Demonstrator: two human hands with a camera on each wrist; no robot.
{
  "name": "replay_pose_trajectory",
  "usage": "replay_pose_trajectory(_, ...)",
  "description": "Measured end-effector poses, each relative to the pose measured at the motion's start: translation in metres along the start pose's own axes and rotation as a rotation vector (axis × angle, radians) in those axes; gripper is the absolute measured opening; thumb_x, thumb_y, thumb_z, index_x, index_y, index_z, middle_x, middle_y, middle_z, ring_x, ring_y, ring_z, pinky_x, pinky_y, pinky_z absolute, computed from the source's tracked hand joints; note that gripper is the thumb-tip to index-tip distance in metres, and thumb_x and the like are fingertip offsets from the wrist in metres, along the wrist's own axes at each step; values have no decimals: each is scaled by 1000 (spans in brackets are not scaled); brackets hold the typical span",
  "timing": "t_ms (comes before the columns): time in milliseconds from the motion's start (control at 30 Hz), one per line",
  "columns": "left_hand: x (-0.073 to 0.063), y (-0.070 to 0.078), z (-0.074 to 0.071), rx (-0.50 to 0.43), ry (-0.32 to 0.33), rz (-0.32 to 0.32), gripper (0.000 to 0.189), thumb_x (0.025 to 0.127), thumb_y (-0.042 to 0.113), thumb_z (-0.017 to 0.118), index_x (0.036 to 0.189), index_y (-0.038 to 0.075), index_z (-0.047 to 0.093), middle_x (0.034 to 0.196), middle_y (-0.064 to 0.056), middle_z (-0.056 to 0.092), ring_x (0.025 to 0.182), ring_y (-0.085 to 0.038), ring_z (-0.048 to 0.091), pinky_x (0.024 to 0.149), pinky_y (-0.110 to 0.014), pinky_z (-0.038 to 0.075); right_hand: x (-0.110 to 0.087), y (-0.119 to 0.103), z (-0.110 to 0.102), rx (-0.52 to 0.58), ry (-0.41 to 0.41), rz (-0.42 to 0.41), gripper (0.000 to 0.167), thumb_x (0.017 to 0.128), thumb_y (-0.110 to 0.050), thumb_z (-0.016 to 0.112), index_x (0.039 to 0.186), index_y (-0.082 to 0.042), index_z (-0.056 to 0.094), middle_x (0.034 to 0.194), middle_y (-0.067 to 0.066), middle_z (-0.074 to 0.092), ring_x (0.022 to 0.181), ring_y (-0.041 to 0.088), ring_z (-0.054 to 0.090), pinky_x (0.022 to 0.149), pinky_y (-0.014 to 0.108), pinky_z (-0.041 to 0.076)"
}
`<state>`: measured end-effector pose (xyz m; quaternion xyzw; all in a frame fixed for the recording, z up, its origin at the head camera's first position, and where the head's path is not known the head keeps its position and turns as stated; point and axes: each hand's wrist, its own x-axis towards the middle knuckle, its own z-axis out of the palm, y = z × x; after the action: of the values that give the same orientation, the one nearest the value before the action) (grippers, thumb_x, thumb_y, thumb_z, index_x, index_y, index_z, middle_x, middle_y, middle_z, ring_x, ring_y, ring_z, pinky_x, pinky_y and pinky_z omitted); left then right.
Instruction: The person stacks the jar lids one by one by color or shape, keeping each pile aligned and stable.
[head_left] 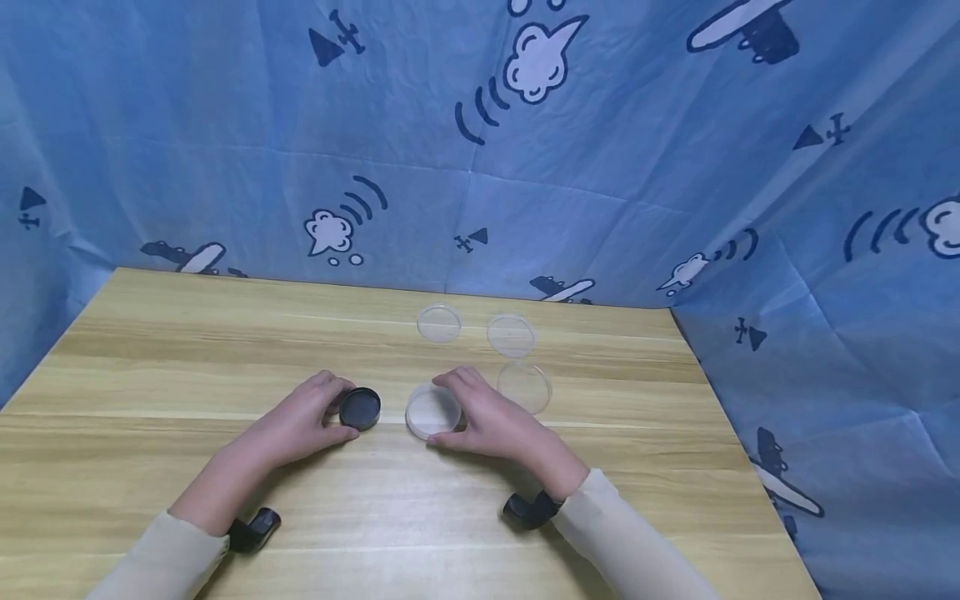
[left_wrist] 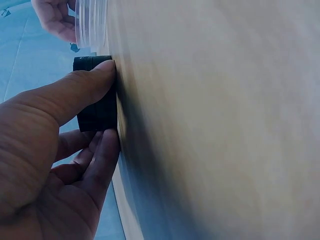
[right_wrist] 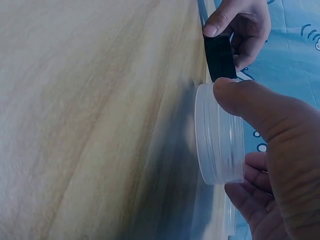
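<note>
My left hand [head_left: 300, 423] grips a small black round container [head_left: 360, 409] from its left side, thumb on the near edge and fingers on the far one. Its flat face points up, and the left wrist view shows the black container [left_wrist: 97, 112] standing low at the tabletop. My right hand [head_left: 491, 418] holds a short stack of clear round plastic dishes [head_left: 432, 411] by its rim. Several stacked edges show on the clear dishes [right_wrist: 219, 140] in the right wrist view. A narrow gap separates the black container from the clear stack in the head view.
Behind the right hand, three thin clear discs lie on the wooden table [head_left: 187, 367]: a far left disc [head_left: 439, 323], a middle disc [head_left: 511, 335] and a nearer disc [head_left: 524, 387], partly beside the hand. A blue patterned cloth [head_left: 420, 150] hangs behind and to the right.
</note>
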<state>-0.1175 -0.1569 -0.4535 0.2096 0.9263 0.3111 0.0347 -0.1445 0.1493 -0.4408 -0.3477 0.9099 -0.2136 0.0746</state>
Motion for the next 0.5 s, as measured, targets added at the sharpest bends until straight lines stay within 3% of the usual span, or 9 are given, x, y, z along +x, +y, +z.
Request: replay_pose_trajectory(500, 0, 1, 0, -5, -1, -4, 51, 83, 18, 88, 124, -4, 67, 106, -10, 65, 94, -19, 60, 89, -46, 53, -1, -1, 1, -13, 3, 8, 78, 86, -43, 84, 146, -3, 53, 141, 12, 57, 131, 25, 56, 110, 40, 52)
